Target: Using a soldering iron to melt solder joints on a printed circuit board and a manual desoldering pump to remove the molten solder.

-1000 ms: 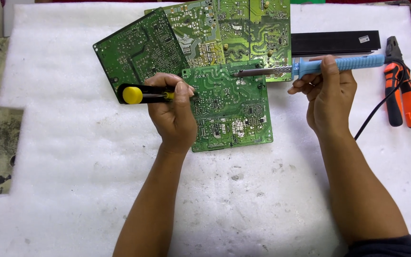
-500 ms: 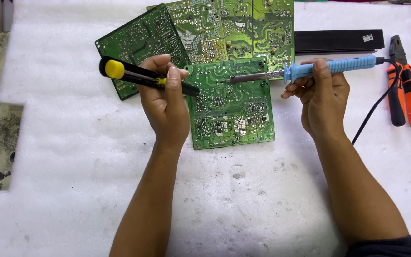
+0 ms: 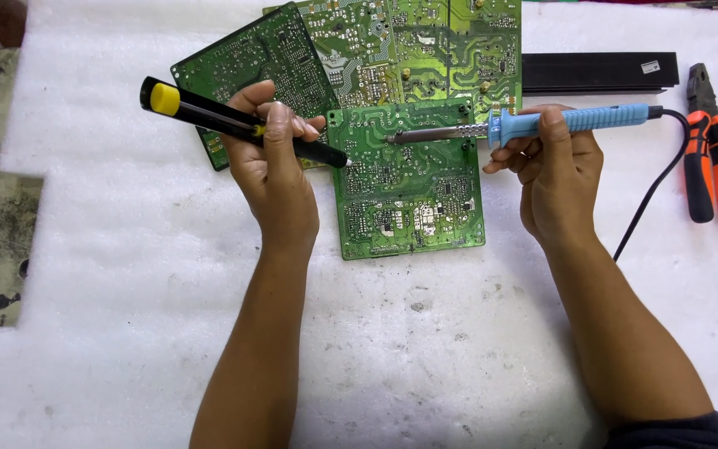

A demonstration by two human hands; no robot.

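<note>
Hands: both are working over the front circuit board, which is lying flat on white foam padding covering the tabletop.
Left hand: the left hand is gripping a black desoldering pump with a yellow plunger end, fingers wrapped tight around its barrel.
Pump change: a second ago the pump was lying nearly level with its yellow end close to the knuckles; now it is tilting, yellow end raised up and to the left, nozzle angling down at the board's upper left edge.
Right hand: the right hand is clamping its fingers on the blue handle of a soldering iron, held almost level.
Iron change: the metal tip is reaching further across the board than before and is hovering over its upper middle; whether it is touching a joint I cannot tell.
Meaning: judging by the two tools converging on the same upper strip of the board, the work looks to be moving from positioning into heating and sucking out a joint.
Board position: it is partly overlapping two other green boards fanned out behind it.
Nearby: a black strip is lying at the top right, and orange-handled pliers are resting beside the iron's black cord.
</note>
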